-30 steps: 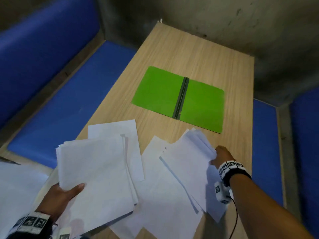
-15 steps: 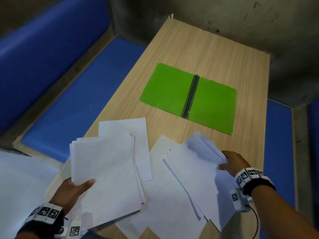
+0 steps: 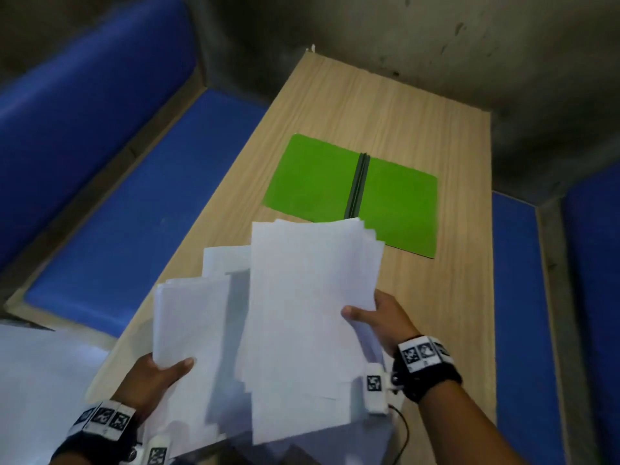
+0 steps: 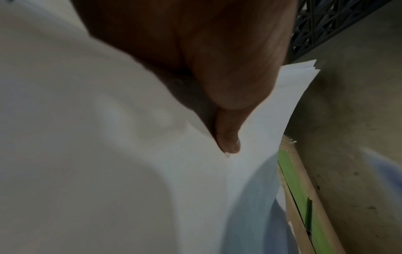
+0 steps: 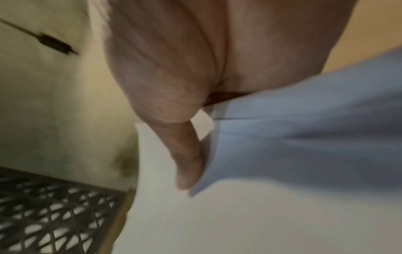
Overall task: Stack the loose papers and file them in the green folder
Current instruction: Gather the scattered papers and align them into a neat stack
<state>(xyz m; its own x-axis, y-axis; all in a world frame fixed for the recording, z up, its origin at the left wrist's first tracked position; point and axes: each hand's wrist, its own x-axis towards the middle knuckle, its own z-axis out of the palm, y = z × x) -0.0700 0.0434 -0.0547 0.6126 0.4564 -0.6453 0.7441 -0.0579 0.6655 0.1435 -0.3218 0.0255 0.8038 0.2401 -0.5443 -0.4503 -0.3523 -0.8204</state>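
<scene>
The green folder (image 3: 352,193) lies open and flat on the wooden table (image 3: 385,105), its dark spine up the middle. My right hand (image 3: 372,317) pinches a bundle of white papers (image 3: 308,303) by its right edge, thumb on top, held above the table in front of the folder. My left hand (image 3: 157,374) grips a second bundle of white papers (image 3: 191,330) at its lower left corner, thumb on top. The right bundle overlaps the left one. One more sheet (image 3: 224,260) lies on the table behind them. In the left wrist view the thumb (image 4: 228,137) presses on paper, with the folder (image 4: 293,180) beyond.
Blue padded benches (image 3: 141,203) run along the left of the table and along the right (image 3: 516,297). A grey concrete wall (image 3: 436,38) stands behind the table's far edge. More white paper (image 3: 30,380) shows at the lower left, off the table.
My right hand has gathered the papers at the right and lifted them off the table, carrying them left over the left-hand bundle. The left hand has raised its bundle slightly.
</scene>
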